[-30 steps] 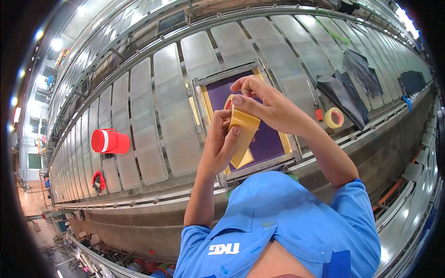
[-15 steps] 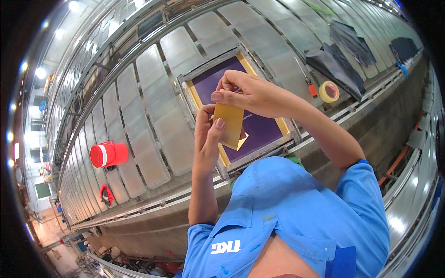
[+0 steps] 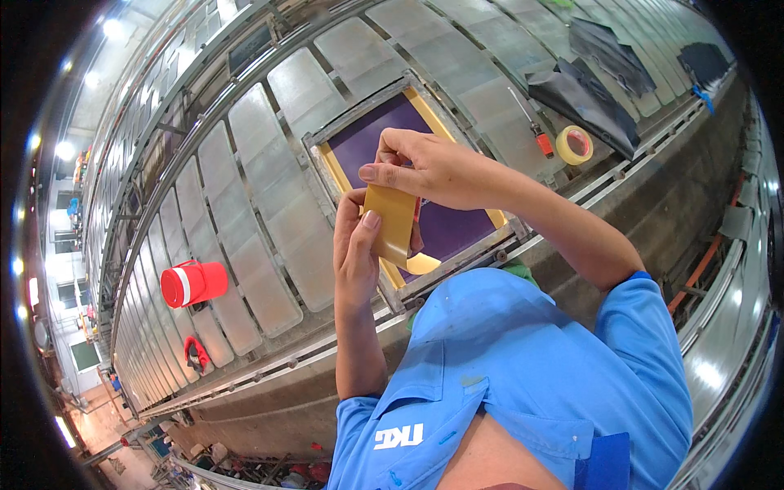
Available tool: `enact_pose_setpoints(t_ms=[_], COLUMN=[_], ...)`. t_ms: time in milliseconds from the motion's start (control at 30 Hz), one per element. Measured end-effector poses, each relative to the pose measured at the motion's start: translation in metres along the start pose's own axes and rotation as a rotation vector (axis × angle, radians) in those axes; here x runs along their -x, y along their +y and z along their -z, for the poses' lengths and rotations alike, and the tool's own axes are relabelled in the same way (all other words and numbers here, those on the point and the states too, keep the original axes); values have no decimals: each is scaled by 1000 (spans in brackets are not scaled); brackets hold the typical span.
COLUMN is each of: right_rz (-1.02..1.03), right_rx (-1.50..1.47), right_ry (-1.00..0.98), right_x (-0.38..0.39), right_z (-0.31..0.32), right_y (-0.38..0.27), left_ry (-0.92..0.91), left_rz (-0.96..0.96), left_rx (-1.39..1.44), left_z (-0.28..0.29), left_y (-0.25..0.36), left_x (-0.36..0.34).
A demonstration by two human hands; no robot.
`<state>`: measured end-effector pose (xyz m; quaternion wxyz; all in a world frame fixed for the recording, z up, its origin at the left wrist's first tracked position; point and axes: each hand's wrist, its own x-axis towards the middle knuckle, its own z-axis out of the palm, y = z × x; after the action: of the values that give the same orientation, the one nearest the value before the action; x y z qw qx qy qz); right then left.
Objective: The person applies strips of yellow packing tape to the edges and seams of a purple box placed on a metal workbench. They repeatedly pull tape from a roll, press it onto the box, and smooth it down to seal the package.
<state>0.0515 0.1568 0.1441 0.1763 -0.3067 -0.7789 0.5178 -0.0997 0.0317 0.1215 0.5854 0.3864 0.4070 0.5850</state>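
Observation:
A wide, glossy strip of yellow-brown tape point(image 3: 389, 222) is held up between my hands, its lower end curling to a paler yellow. My left hand point(image 3: 357, 237) grips the strip's left side, thumb on the front and some fingers behind it. At the top edge, my right hand point(image 3: 425, 170) pinches with thumb and fingers closed. A small red edge shows beside the strip under the right hand; I cannot make out what it is. Below both hands lies a screen-printing frame point(image 3: 513, 233) with purple mesh and yellow bands along its inner edges.
Right of the frame are a red-handled screwdriver point(image 3: 543, 143), a roll of yellow tape point(image 3: 574, 144) and black sheets point(image 3: 584, 102). A red jug with a white band point(image 3: 194, 282) and a red-and-black item point(image 3: 196, 354) stand left. Metal plates point(image 3: 260, 196) line the long table.
The strip has turned a little and its lower end now curls more. Both hands keep their grip. The whole view has shifted slightly.

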Motion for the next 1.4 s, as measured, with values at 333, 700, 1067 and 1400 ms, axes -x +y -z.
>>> enact_pose_setpoints(t_ms=[333, 700, 1067, 1400], right_rz=[37, -306, 52, -264], right_rx=[-299, -1265, -524, -1097], right_ry=[194, -119, 534, 828], right_x=[15, 80, 99, 115], right_z=[-27, -93, 30, -24], right_y=[60, 92, 89, 153], left_ry=[104, 22, -118, 270], left_rz=[92, 76, 101, -125], left_rx=[-101, -20, -537, -774], left_z=[13, 84, 53, 62], left_y=[-42, -90, -59, -29], left_x=[2, -70, -5, 28])
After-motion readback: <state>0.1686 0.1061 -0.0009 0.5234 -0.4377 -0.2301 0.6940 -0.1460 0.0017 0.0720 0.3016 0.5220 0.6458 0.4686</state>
